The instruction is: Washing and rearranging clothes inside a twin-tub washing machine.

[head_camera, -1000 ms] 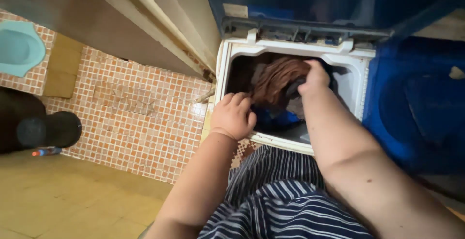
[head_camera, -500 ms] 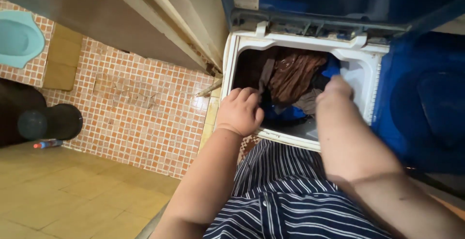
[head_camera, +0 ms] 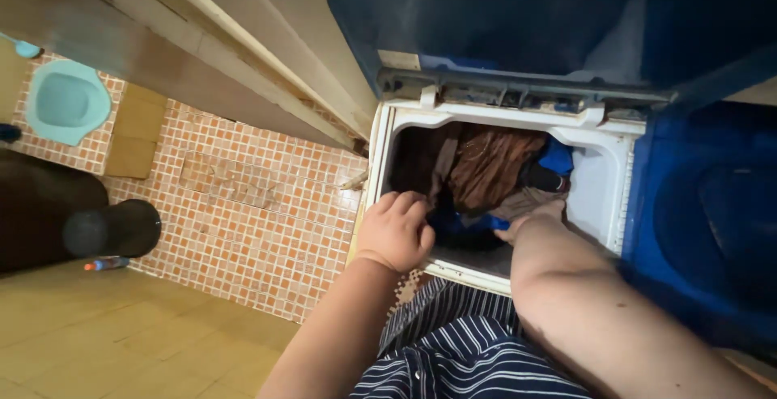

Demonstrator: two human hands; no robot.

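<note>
Washing machine tub [head_camera: 603, 197], lid up, holding brown cloth [head_camera: 490, 164] and blue clothes: left hand [head_camera: 394, 229] curled over near rim, right hand [head_camera: 526, 219] reaching inside, grip unclear; clothes could snag on the rim.

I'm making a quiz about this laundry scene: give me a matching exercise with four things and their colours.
Things:
1. Lid
2. Tub rim
3. Top cloth
4. Floor tiles

Colours:
a. orange
b. white
c. brown
d. blue

Pairs: 1-d, 2-b, 3-c, 4-a
</note>
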